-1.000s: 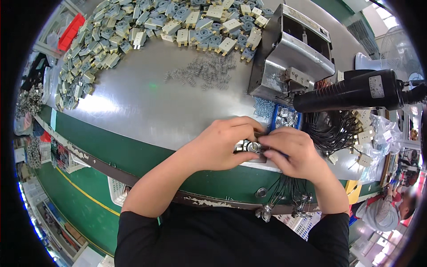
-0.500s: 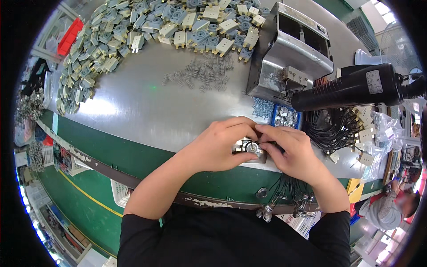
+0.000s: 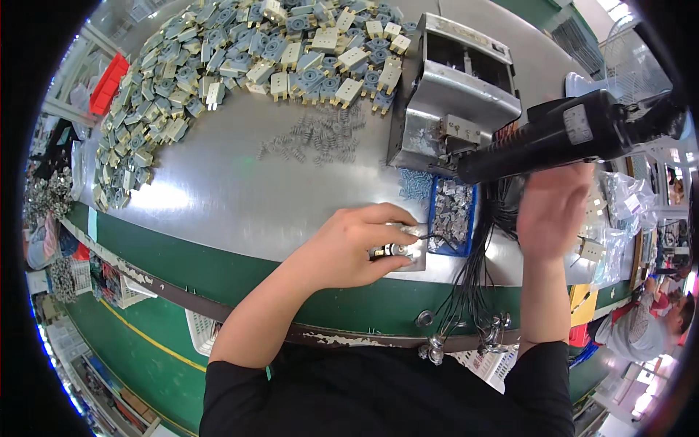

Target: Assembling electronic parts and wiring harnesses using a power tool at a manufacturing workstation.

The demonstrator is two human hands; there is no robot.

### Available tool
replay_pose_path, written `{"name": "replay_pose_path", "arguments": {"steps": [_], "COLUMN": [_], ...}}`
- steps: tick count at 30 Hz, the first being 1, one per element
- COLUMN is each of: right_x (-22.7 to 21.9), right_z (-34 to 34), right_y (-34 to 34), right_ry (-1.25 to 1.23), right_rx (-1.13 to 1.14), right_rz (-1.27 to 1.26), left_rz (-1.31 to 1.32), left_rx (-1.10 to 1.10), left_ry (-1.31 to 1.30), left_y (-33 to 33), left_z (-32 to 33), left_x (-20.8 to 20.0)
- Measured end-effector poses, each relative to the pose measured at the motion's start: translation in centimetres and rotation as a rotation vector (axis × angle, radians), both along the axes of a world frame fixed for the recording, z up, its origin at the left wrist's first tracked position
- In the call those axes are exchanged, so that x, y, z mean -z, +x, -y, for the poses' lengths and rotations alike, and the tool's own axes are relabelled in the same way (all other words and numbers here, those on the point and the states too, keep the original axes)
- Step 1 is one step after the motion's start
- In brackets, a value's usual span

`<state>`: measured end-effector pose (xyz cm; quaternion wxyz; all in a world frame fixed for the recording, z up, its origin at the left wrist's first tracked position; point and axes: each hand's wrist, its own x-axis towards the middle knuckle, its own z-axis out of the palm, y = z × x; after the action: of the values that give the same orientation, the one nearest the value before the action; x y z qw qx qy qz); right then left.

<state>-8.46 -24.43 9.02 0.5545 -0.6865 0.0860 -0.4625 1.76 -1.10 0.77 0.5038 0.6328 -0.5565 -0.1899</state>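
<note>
My left hand (image 3: 355, 244) is closed, thumb and fingers pinching a small metal-and-white part (image 3: 387, 251), whose lower side is hidden. The part rests on or against a small metal block (image 3: 417, 256) near the bench's front edge. A thin black wire runs from beside the fingertips toward the blue tray. My right hand (image 3: 557, 211), smeared by motion, is raised just below a black electric screwdriver (image 3: 542, 149). Its fingers are partly behind the tool, and I cannot tell whether they touch it.
A blue tray (image 3: 435, 226) of small metal pieces stands right of the block, blue screws (image 3: 415, 183) behind it. Black cables (image 3: 477, 273) hang over the edge. Springs (image 3: 320, 136) and a heap of grey-and-cream plug housings (image 3: 291, 54) lie farther back, beside a metal stand (image 3: 466, 87).
My right hand has left the small part and moved right and up to the screwdriver. The blue tray, once partly hidden, shows fully. My left hand stays at the part; the view has shifted slightly.
</note>
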Motion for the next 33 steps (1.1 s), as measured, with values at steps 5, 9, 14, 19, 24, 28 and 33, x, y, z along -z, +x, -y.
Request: {"name": "replay_pose_path", "arguments": {"steps": [5, 9, 14, 19, 24, 28, 33], "right_x": [-0.8, -1.5, -3.3, -3.8, -3.0, -2.7, -2.6], "right_z": [1.8, 1.3, 0.3, 0.8, 0.9, 0.8, 0.5], "right_y": [1.2, 2.4, 4.4, 5.2, 5.7, 6.0, 6.2], "right_ry": [0.117, 0.331, 0.204, 0.181, 0.2, 0.18, 0.175], "right_rx": [-0.668, -0.794, -0.3, -0.167, -0.154, -0.152, -0.184], "right_rz": [-0.103, -0.106, 0.103, 0.114, 0.085, 0.085, 0.067], "left_rz": [0.032, 0.032, 0.029, 0.018, 0.01, 0.016, 0.02], "left_rx": [-0.018, -0.02, -0.018, -0.012, -0.008, -0.01, -0.006], "left_ry": [0.001, 0.027, 0.045, 0.038, 0.045, 0.034, 0.029], "left_y": [0.0, -0.2, -0.2, -0.3, -0.2, 0.0, 0.1], "left_z": [-0.3, -0.5, -0.7, -0.5, -0.5, -0.3, -0.4], "left_x": [-0.5, -0.7, -0.6, -0.4, -0.5, -0.5, -0.5]}}
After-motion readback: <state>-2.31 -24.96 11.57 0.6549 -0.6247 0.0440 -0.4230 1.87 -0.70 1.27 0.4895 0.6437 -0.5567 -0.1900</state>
